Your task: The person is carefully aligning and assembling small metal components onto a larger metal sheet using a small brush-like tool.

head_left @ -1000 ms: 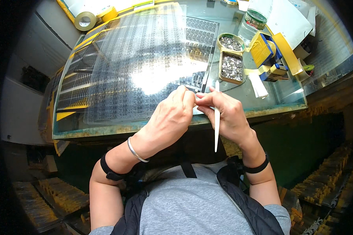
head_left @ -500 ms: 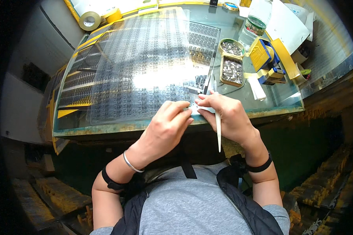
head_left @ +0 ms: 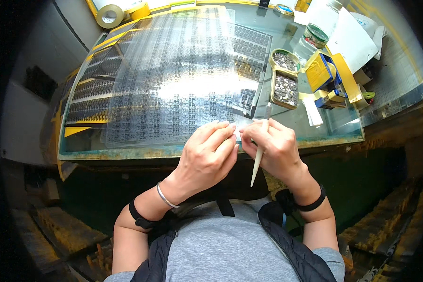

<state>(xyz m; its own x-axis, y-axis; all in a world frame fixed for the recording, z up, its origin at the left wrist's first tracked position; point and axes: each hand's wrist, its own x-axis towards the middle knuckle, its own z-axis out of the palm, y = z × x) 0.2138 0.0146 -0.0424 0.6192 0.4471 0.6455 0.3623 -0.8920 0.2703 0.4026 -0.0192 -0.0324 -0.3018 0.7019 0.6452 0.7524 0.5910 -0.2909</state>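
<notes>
My left hand (head_left: 207, 152) is closed in a pinch at the front edge of the glass-topped table, its fingertips at a small white piece (head_left: 237, 136). My right hand (head_left: 278, 145) meets it from the other side, thumb and forefinger pinched close to the same piece. A slim, pale, pen-like tool (head_left: 257, 164) is held across my right fingers, its tapered end hanging down toward me. Just beyond my fingertips lies a small dark-framed sheet (head_left: 245, 100). The fingers partly hide the white piece, so I cannot make out its shape.
Large clear sheets with rows of dark print (head_left: 169, 108) cover the table's left and middle. Two tins of small metallic bits (head_left: 285, 89) stand to the right, near a glass jar (head_left: 313, 40), a yellow-and-blue box (head_left: 320, 73) and white paper strips (head_left: 312, 112). Tape rolls (head_left: 110, 16) sit far left.
Both hands have drawn together around the small white piece. The pen-like tool's lower end has swung to the left. The view has shifted slightly, so the table things appear farther right.
</notes>
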